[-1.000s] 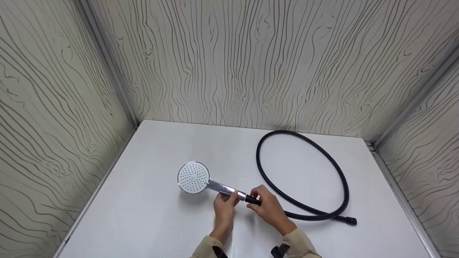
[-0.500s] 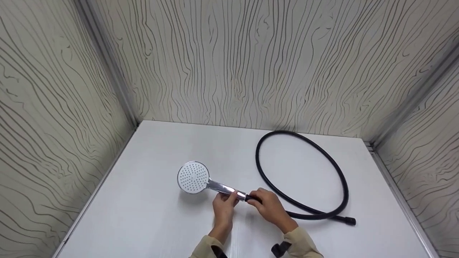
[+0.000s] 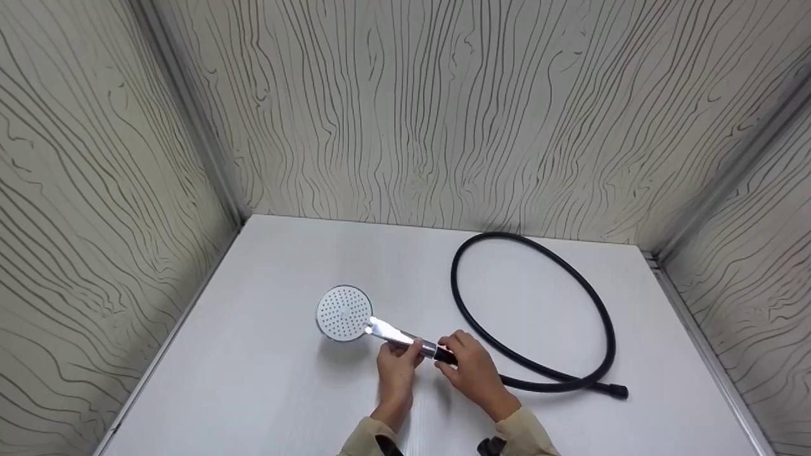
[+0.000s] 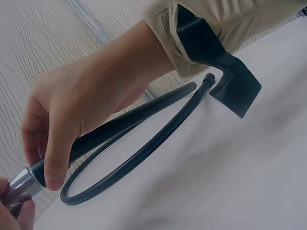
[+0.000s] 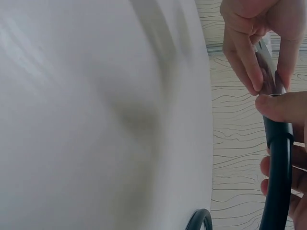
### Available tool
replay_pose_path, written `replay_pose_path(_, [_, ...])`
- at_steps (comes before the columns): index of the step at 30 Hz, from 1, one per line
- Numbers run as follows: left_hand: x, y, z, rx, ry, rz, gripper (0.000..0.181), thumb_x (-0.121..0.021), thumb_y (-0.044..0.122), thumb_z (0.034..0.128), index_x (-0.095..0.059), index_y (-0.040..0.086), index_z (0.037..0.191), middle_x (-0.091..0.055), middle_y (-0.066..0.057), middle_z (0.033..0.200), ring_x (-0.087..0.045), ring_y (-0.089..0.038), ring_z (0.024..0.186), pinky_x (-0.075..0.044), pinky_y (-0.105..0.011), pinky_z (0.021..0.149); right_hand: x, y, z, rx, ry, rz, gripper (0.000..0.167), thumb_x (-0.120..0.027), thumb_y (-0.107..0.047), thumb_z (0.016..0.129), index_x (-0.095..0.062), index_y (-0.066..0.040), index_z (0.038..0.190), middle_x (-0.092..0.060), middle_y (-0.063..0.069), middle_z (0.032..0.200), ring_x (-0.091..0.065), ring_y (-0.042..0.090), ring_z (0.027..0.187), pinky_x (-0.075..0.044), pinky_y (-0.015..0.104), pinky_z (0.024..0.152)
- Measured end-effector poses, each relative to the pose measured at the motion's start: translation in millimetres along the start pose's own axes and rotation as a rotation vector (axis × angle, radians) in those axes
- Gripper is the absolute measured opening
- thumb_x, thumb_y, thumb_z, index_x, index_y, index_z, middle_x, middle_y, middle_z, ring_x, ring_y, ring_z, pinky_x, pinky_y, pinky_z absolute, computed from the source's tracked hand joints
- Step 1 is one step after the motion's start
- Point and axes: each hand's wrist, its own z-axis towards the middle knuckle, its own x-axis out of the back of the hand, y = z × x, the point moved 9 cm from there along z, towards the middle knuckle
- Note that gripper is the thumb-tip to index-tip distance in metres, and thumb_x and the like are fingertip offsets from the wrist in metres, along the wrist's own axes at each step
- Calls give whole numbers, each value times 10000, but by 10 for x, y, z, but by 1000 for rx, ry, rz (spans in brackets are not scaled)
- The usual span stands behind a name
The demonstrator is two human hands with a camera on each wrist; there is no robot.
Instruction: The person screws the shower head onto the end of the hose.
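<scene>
A chrome hand shower (image 3: 344, 313) with a round white spray face is held a little above the white table, face up. My left hand (image 3: 397, 380) grips the lower part of its handle between thumb and fingers. At the handle's end, my right hand (image 3: 476, 373) pinches the black end fitting of a hose (image 3: 609, 329), which meets the chrome. In the right wrist view the hose's collar (image 5: 279, 132) sits against the handle, with the right thumb (image 5: 278, 106) across the joint. The threads between the two are hidden.
The hose loops across the right side of the white table (image 3: 253, 354), its free end with a black fitting (image 3: 619, 391) lying at the right. Wood-patterned panels (image 3: 405, 114) enclose the back and sides. A black wrist mount (image 4: 220, 62) is on the right sleeve.
The right hand's fingers have shifted their hold around the hose fitting, curling further and then coming back. The hand shower has tilted slightly, with a brighter glint on its handle. The left hand stays put.
</scene>
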Motion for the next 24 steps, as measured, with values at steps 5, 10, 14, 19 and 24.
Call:
replay_pose_path(5, [2,-23,-1,8,2,3,381,-663,47,897,-446,-123,1162,-610,-208,1030,-683,-227,927,-602,-284,826,17,-18,-2,11,44,11,305,-862,-110,694,-652,-119,915,-565,-43,823,-528,61,753,-523,231,648])
replay_pose_path(10, [-10,-20,-2,9,-11,3,382,-649,48,908,-446,-134,1176,-616,-220,1044,-684,-211,930,-600,-284,835,33,-8,14,63,25,57,186,-808,-144,766,-683,-107,899,-573,-48,783,-500,39,710,-479,200,610])
replay_pose_path(14, [-43,-1,-12,-4,-32,-2,383,-653,42,902,-450,-140,1170,-625,-215,1026,-680,-171,893,-601,-281,830,-10,83,66,60,-149,169,95,-710,-188,873,-702,-99,907,-610,-40,769,-484,17,677,-444,187,588])
replay_pose_path(19, [-72,-7,-36,-6,-60,9,393,-641,60,914,-440,-118,1199,-616,-209,1046,-679,-163,912,-598,-289,849,-96,221,82,-53,-388,322,204,-583,-250,972,-722,-100,968,-655,-28,823,-490,0,698,-441,184,601])
replay_pose_path(24, [-43,-12,-34,-6,-39,7,407,-664,78,902,-447,-103,1195,-615,-197,1034,-673,-164,883,-605,-292,822,-26,218,80,-46,-262,272,216,-657,-260,929,-707,-76,1029,-669,-11,854,-577,63,731,-507,222,618])
